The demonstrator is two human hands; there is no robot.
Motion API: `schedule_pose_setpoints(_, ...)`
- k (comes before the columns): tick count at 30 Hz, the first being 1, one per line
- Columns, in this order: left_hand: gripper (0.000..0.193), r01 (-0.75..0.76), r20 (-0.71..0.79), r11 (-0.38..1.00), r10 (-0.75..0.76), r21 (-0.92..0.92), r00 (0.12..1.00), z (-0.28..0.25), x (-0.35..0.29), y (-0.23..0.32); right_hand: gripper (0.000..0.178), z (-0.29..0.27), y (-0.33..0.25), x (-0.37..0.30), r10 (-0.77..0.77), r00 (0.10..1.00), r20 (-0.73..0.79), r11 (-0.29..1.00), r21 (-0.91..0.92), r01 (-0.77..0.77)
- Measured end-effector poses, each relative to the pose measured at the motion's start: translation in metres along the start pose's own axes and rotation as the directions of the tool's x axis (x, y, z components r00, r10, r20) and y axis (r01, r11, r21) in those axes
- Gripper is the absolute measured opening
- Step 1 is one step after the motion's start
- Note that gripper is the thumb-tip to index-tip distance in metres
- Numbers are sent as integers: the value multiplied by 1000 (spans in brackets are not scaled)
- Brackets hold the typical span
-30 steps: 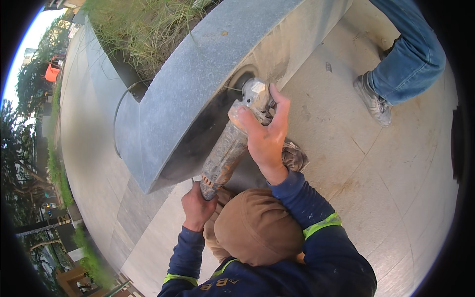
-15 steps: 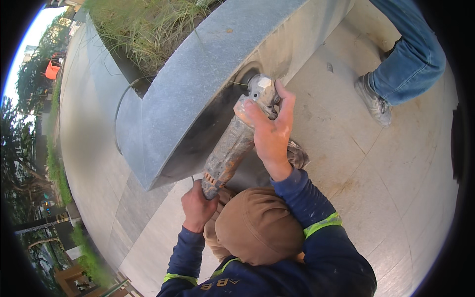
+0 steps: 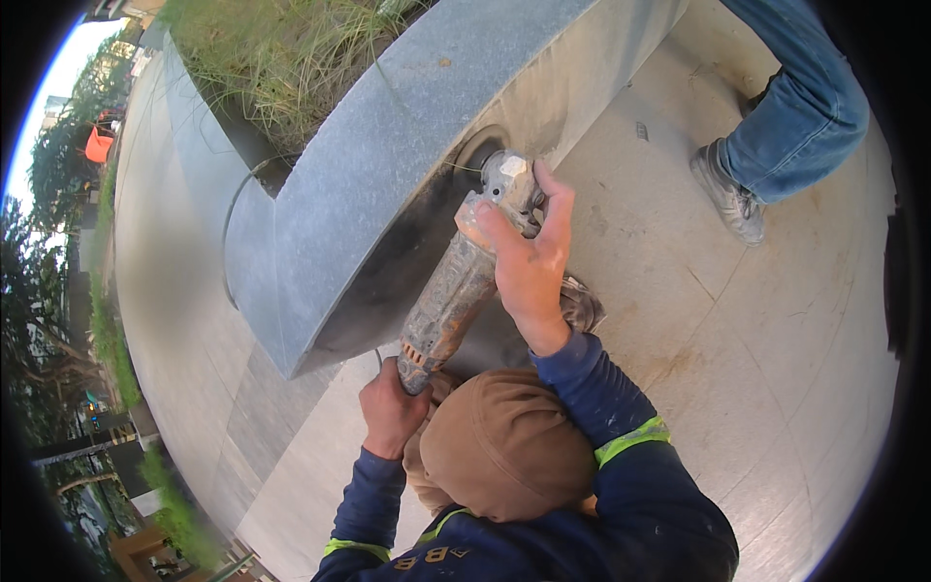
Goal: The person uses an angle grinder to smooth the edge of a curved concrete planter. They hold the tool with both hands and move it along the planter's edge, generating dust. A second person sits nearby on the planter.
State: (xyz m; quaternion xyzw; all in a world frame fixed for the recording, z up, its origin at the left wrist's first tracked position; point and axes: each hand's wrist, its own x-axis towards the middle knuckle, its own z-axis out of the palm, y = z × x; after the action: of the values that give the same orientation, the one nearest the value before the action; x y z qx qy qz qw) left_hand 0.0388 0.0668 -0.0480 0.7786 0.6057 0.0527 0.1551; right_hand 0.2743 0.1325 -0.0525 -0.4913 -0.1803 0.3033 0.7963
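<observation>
A worn, dust-caked angle grinder (image 3: 451,291) slants up from lower left to upper right. My left hand (image 3: 393,412) is closed round its rear end. My right hand (image 3: 533,267) grips the front by the gear head, thumb on one side and fingers on the other. At the tip, the grinder's disc (image 3: 482,147) lies against the side face of a grey stone bench edge (image 3: 388,145); the exact contact is partly hidden by the gear head. Dark staining marks the stone below the disc.
Long grass (image 3: 281,68) grows in a planter behind the stone edge. A cable (image 3: 228,233) loops over the stone at left. Another person's leg in blue jeans (image 3: 800,136) and grey shoe (image 3: 727,194) stand at right on the tiled floor (image 3: 737,388). Brown cloth (image 3: 509,446) bulges between my arms.
The grinder and both hands keep almost the same place, with the grinder's head a touch lower in the picture. The view has shifted slightly. The grip is unchanged.
</observation>
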Motion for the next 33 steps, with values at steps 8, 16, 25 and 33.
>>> schedule_pose_setpoints(8,37,15,123,998,-21,53,992,3,-3,-11,69,-10,54,-8,166,981,-105,982,-77,-175)
schedule_pose_setpoints(16,40,-15,12,1000,15,-4,1000,3,-2,-4,69,-2,1,0,-55,998,7,998,-31,55)
schedule_pose_setpoints(25,45,27,92,998,-31,50,995,1,-4,-3,67,-6,32,-4,66,997,-41,994,-79,-69)
schedule_pose_setpoints(33,32,18,2,999,-18,-49,1000,-5,2,10,67,4,-9,2,-46,999,-4,999,-18,45)
